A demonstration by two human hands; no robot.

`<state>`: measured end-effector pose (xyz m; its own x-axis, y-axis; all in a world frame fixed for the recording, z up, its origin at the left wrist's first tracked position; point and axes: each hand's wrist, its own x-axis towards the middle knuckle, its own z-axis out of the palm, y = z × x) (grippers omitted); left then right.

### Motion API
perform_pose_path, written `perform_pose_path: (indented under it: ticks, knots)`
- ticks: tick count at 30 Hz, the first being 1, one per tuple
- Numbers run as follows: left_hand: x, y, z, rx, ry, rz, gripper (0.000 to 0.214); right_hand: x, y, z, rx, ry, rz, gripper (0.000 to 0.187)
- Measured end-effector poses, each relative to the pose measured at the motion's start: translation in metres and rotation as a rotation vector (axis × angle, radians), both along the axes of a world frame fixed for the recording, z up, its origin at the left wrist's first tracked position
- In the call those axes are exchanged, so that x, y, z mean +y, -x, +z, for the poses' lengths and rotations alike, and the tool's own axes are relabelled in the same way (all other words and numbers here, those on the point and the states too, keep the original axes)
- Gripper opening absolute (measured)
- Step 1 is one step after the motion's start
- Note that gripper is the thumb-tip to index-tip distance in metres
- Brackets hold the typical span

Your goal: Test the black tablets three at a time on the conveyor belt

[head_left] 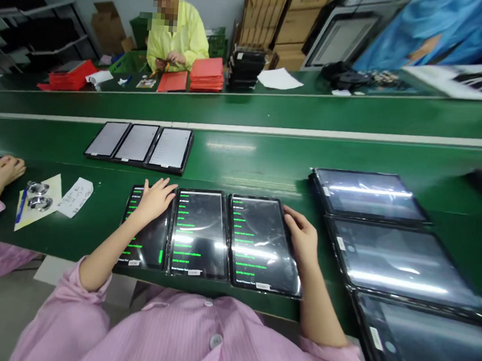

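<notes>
Three tablets lie side by side in front of me, their dark screens showing lists of mostly green text. My left hand (155, 199) is spread open over the upper part of the left tablet (148, 245). Beside it lies the middle tablet (200, 227), which neither hand touches. At the upper right edge of the right tablet (261, 242), my right hand (303, 237) has its fingers curled against the side, holding the edge. A small white label sits at the bottom of each tablet.
Three more tablets (138, 143) with pale screens lie farther back. Large dark-screened tablets (404, 258) line the right side. Left are a paper note (75, 197) and a yellow sheet (54, 189); a co-worker's hand (4, 172) is beyond. Across the bench, a person in yellow handles something near red stacks (207, 75).
</notes>
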<state>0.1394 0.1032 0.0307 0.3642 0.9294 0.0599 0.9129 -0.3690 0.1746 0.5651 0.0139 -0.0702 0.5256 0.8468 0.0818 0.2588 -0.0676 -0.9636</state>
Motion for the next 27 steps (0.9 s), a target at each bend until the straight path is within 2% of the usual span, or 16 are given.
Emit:
perform_pose_path:
  ticks: [3,7,17,21,27]
  knots:
    - [0.014,-0.009,0.003,0.077,0.035,-0.022,0.032,0.002,-0.004,-0.005,0.022,-0.012,0.038,0.051]
    - [0.013,-0.007,0.008,0.224,0.028,-0.03,0.035,0.007,-0.005,-0.002,0.035,-0.035,0.095,0.049]
    - [0.026,-0.02,0.008,0.511,0.073,-0.065,0.041,0.014,0.002,-0.003,0.069,-0.067,0.037,0.033]
    - [0.024,-0.019,0.005,0.467,0.104,-0.03,0.043,0.012,0.003,-0.002,0.09,-0.068,0.04,0.033]
    - [0.028,-0.009,0.002,0.294,0.121,-0.02,0.059,0.012,0.004,-0.001,0.103,-0.053,0.029,0.03]
